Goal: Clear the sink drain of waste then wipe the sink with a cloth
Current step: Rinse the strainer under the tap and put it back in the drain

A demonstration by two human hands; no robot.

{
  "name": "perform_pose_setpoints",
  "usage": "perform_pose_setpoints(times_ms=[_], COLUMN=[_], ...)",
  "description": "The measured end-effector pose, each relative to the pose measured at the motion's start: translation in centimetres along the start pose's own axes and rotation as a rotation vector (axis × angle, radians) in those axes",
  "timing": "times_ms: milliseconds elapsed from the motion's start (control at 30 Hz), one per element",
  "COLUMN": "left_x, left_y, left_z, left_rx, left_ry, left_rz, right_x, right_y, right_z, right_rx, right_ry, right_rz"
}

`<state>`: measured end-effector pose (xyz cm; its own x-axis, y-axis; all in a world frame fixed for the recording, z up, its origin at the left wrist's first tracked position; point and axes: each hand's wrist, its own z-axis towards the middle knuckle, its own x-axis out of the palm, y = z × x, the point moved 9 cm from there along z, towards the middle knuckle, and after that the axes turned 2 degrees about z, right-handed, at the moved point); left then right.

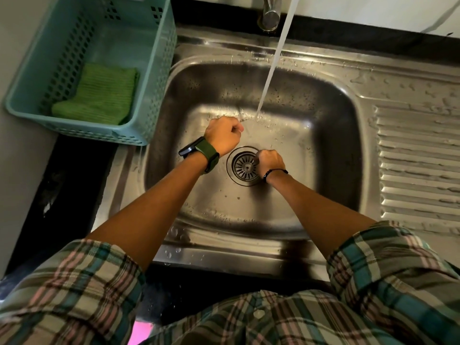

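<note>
A steel sink (331,135) holds a round slotted drain strainer (244,166) at its middle. My right hand (271,162) is low in the basin with curled fingers at the strainer's right rim; what it grips is hidden. My left hand (222,135), with a green watch at the wrist, is closed in a fist above and left of the drain, nothing showing in it. Water (271,68) runs from the tap (270,14) and lands just right of my left hand. A folded green cloth (99,94) lies in the teal basket.
The teal plastic basket (149,70) sits on the counter left of the sink, its corner overhanging the rim. A ribbed, wet draining board (418,158) lies to the right. Black counter edging (74,185) runs along the left and front.
</note>
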<state>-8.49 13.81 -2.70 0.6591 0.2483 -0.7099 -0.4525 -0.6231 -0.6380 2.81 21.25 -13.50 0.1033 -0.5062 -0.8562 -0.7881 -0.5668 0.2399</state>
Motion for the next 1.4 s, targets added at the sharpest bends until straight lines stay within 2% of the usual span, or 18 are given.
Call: perform_pose_setpoints(times_ms=[200, 400, 500, 600, 667, 733, 867, 1000, 1133, 1267, 1400], left_x=[0.1, 0.2, 0.4, 0.7, 0.7, 0.5, -0.3, -0.5, -1.3, -2.9, -5.1], left_y=[-0.2, 0.0, 0.3, -0.2, -1.3, -2.5, -4.2, -4.5, -4.3, -4.7, -5.1], left_z=[0.1, 0.1, 0.3, 1.3, 2.2, 3.0, 3.7, 3.0, 2.0, 1.2, 1.0], left_rx=[0.01, 0.009, -0.019, -0.067, -0.098, -0.127, -0.169, -0.234, -0.242, -0.204, -0.154], left_ry=[-0.004, 0.015, 0.019, 0.05, 0.07, 0.079, 0.078, 0.082, 0.054, 0.012, -0.075], left_rz=[0.003, 0.001, -0.035, -0.118, -0.201, -0.326, -0.472, -0.58, -0.704, -0.819, -0.78], right_x=[2.2, 2.4, 0.0, -5.3, -8.6, -11.2, -14.8, -16.2, -16.3, -17.3, -19.0], right_y=[0.9, 1.5, 1.6, 1.6, 1.4, 2.5, 3.5, 4.0, 4.1, 4.8, 6.2], right_z=[-0.5, -0.5, 0.1, 1.1, 2.2, 3.0, 3.3, 3.0, 2.4, 1.3, -0.4], right_rx=[-0.074, -0.091, -0.026, 0.103, 0.141, 0.106, 0.029, -0.032, -0.042, -0.06, -0.174], right_ry=[0.165, 0.187, 0.101, -0.022, -0.069, -0.03, -0.048, -0.05, -0.003, 0.026, 0.038], right_rz=[-0.081, -0.213, 0.016, 0.596, 0.781, 0.786, 0.448, 0.36, 0.488, 0.728, 0.78])
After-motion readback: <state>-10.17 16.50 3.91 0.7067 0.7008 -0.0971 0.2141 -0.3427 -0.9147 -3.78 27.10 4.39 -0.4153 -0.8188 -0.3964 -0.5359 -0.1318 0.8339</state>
